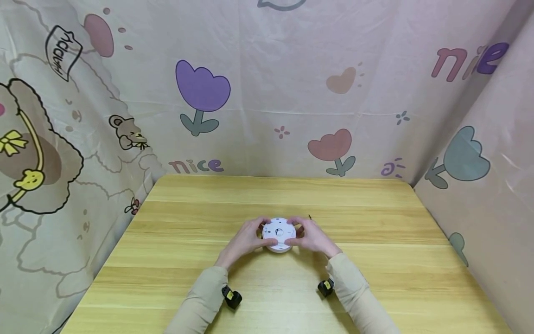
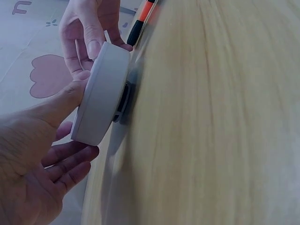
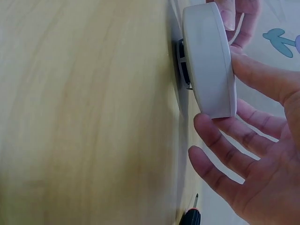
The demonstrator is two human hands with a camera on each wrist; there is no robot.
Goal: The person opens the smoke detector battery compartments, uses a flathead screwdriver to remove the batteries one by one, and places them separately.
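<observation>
A round white device (image 1: 278,224), like a thick disc with small dark markings on its face, is between both hands over the middle of the table. My left hand (image 1: 249,235) grips its left side, thumb on the face and fingers about the rim. From the right, my right hand (image 1: 314,238) holds it the same way. The wrist views show the device's smooth white side wall (image 3: 208,61) and a dark fitting (image 2: 123,101) projecting from its underside, close over the tabletop. Just beyond the right hand lies a screwdriver (image 3: 191,216) with a black and orange-red handle.
The wooden table (image 1: 175,208) has light and dark plank bands. Printed cloth (image 1: 267,93) hangs behind it and along both sides. Small black cameras sit at the left wrist (image 1: 232,298) and the right wrist (image 1: 326,287), below the sleeves.
</observation>
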